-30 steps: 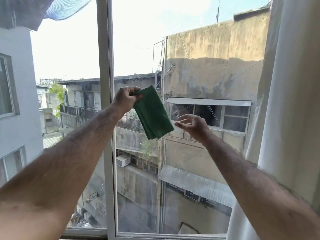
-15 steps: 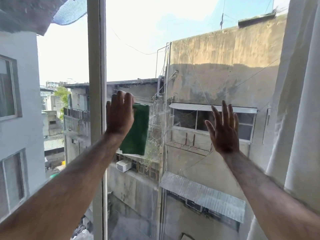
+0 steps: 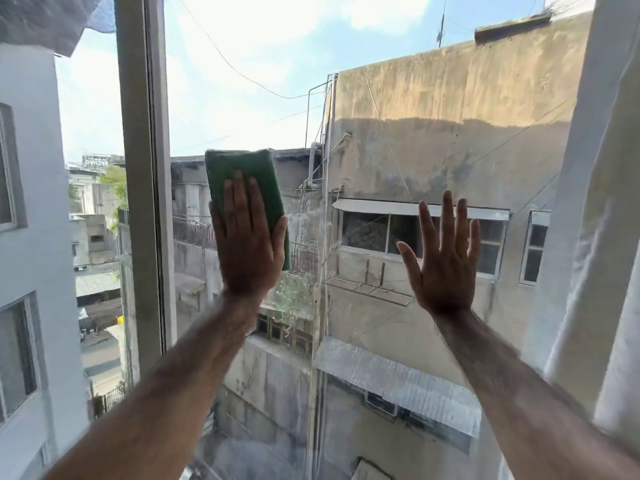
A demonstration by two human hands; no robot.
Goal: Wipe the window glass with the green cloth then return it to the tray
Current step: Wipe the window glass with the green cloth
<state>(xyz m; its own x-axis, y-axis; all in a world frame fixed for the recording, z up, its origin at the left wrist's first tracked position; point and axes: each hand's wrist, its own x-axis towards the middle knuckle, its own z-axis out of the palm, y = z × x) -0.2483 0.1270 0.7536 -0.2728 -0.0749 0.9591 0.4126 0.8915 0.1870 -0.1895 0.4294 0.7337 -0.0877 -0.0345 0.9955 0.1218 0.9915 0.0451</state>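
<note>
Since the frame half a second earlier, the left hand [image 3: 250,242] had slid off the window frame [image 3: 145,188] toward the middle of the pane, and the green cloth [image 3: 242,181], which had hung out past its fingers on the thumb side, now lay under the hand and stuck up above the fingertips. The right hand [image 3: 443,259] had stayed raised with little change.

The left hand was flat, fingers straight and close together, pressing the folded cloth against the window glass [image 3: 346,98] rather than gripping it. The upper part of the cloth rose clear of the fingertips; a narrow strip of it ran down beside the thumb edge to about the level of the wrist, and the rest was covered by the palm. The frame's upright stood just beyond the little-finger side of that hand, apart from it.

The right hand was open and empty, fingers spread wide and pointing up, thumb angled toward the left hand. Whether its palm touched the glass could not be told. A clear gap of glass lay between the two thumbs. A pale curtain [image 3: 595,237] hung beyond the little-finger side of the right hand, near but not touching.
</note>
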